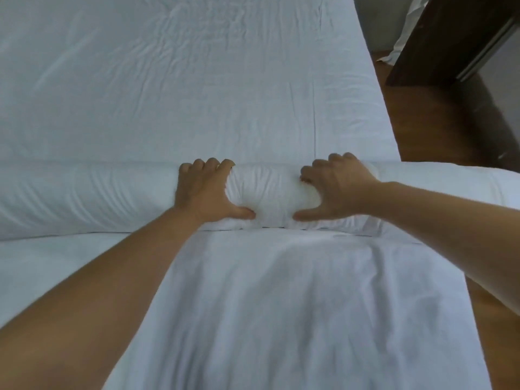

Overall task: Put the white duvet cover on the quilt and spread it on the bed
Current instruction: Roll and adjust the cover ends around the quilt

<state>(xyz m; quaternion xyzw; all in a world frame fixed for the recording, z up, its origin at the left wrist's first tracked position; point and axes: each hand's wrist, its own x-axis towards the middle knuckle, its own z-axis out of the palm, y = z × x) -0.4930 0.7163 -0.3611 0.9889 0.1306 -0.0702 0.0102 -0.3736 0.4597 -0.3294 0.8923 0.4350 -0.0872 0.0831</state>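
From the head view, a long white roll [270,192] of bedding lies straight across the bed [197,80], running from the left edge of the picture to past the right side of the mattress. Both hands sit on its middle, near each other. The left hand [205,190] has its fingers curled over the far side of the roll and its thumb tucked under the near side, so it grips the bulk; the right hand [334,187] does the same, fingers hooked over the top, thumb pointing inward along the near edge. This looks like the rolling way of fitting a cover, quilt and white duvet cover wound up together, though which layer is which cannot be told, all being white. Flat white fabric [281,305] lies between the roll and the person, apparently the part not yet wound or already unrolled. Gripping at the centre probably keeps the roll tight and even. To the right, wooden floor [422,130] shows.
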